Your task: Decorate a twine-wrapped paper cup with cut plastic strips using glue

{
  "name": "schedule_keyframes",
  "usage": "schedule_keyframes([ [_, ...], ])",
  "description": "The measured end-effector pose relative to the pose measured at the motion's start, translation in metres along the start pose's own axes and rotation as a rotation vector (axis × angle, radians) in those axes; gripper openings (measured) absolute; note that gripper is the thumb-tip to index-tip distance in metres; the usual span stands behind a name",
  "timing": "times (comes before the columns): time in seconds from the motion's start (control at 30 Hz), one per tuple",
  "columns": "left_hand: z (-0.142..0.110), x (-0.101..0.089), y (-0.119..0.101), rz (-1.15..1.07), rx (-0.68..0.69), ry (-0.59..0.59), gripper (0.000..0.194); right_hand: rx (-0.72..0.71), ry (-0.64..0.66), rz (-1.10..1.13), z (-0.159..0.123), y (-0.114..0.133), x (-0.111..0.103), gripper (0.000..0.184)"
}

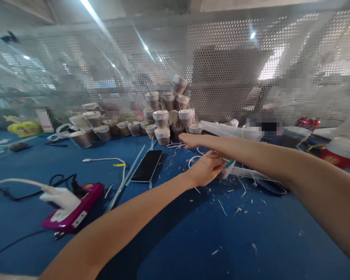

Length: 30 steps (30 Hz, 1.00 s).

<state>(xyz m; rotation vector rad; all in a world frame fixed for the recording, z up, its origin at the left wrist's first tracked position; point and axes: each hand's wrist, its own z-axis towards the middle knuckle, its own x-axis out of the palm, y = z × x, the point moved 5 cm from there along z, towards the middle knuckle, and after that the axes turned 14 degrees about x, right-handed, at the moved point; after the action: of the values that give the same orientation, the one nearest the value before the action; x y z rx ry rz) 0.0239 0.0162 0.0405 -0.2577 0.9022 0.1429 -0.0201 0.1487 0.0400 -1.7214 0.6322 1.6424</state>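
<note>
Both my arms reach forward over a blue table [192,241]. My left hand [205,169] is curled, fingers closed round a small white cup [223,174] together with a teal-tipped object [230,163]. My right hand [189,140] stretches further, fingers together, close to the pile of small white cups with brown contents [163,116]; whether it holds anything is hidden. A black phone [147,166] lies flat just left of my left hand.
A magenta device with a white plug and cables [70,210] sits at the left. White strips [230,130] and scraps litter the table. A red-and-white container [342,151] stands at the right. A perforated metal screen [221,58] closes the back.
</note>
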Motion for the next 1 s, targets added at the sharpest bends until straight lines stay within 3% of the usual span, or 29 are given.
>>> schedule_keyframes([
  [0.23,0.0,-0.002,0.001,0.048,-0.019,0.037,0.028,0.01,0.072,-0.011,0.011,0.0,-0.007,0.012],
  [0.43,0.001,-0.002,0.0,0.031,0.013,0.029,0.03,0.059,-0.112,0.107,0.016,-0.008,-0.045,0.016],
  [0.57,0.002,0.0,0.001,0.032,0.012,0.041,0.029,0.166,-0.248,0.239,0.002,-0.028,-0.072,0.023],
  [0.7,0.005,0.0,-0.001,0.047,0.004,0.035,0.03,0.204,-0.43,0.56,-0.034,-0.059,-0.092,0.05],
  [0.77,0.007,0.0,-0.003,0.051,-0.002,0.038,0.03,0.183,-0.506,0.655,-0.053,-0.073,-0.096,0.052],
  [0.9,0.01,-0.001,-0.007,0.051,-0.031,0.034,0.029,0.327,-0.663,1.036,-0.077,-0.107,-0.099,0.022],
  [1.0,0.011,-0.002,-0.008,0.052,-0.03,0.02,0.025,0.4,-0.596,1.516,-0.087,-0.122,-0.093,0.01],
])
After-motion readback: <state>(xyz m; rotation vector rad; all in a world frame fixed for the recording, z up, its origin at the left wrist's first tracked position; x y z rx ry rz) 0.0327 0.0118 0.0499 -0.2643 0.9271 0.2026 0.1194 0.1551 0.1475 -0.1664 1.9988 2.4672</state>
